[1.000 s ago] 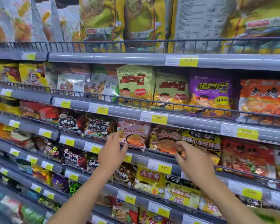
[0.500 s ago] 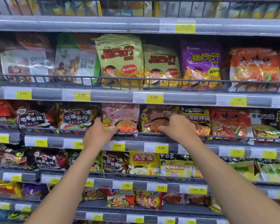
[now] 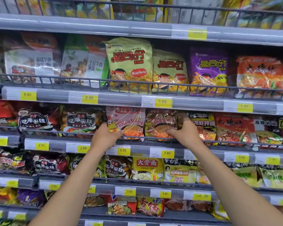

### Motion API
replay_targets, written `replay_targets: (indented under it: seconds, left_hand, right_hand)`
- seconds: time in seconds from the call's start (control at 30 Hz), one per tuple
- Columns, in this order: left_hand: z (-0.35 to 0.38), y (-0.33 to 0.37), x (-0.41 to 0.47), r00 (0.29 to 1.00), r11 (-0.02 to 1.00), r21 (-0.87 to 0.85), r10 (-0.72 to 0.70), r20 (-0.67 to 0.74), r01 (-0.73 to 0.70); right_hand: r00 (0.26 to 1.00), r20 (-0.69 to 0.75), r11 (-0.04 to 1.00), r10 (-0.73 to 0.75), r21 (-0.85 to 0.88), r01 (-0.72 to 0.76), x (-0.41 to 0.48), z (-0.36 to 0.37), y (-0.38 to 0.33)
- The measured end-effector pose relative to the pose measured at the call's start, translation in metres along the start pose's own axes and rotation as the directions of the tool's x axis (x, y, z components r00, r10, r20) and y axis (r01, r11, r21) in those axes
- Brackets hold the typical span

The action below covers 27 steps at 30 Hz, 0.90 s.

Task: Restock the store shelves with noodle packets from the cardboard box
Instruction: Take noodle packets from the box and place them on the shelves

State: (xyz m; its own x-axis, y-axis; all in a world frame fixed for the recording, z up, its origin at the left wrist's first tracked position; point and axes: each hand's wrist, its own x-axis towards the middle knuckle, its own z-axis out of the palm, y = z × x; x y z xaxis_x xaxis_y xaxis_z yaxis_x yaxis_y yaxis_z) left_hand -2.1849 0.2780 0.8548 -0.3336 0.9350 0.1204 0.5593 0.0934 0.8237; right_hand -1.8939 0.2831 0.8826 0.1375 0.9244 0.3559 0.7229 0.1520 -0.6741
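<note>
my left hand [image 3: 104, 138] grips the pink packet [image 3: 129, 121], my right hand [image 3: 186, 134] the red packet [image 3: 158, 124] beside it; this shelf [image 3: 55, 146] looks nearly full, box unseen.

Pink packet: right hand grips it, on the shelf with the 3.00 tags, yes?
No: the left hand grips the pink packet; the right hand is on the red packet beside it. Head view shows it. The shelf and 3.00 tags are correct.
</note>
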Motion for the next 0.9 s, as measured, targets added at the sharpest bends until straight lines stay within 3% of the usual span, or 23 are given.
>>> replay_targets:
  seconds: [0.27,0.5,0.67,0.9]
  left_hand:
    - [-0.008,-0.004,0.004,0.998,0.999,0.005,0.042,-0.051,-0.042]
    - [-0.011,-0.012,0.004,0.998,0.997,0.083,0.011,-0.068,-0.005]
    - [-0.011,-0.006,0.0,0.998,0.998,0.062,-0.001,-0.057,0.004]
    - [-0.006,-0.001,0.0,1.0,1.0,0.026,0.0,-0.004,0.0]
  right_hand:
    - [0.997,0.08,0.997,0.0,-0.077,0.006,0.004,-0.017,0.008]
    - [0.984,0.172,0.999,0.044,0.005,-0.046,0.01,-0.033,0.021]
    - [0.982,0.163,0.987,0.094,0.114,-0.114,0.013,-0.039,0.026]
    - [0.988,0.156,0.991,-0.016,-0.127,0.036,0.01,-0.025,0.012]
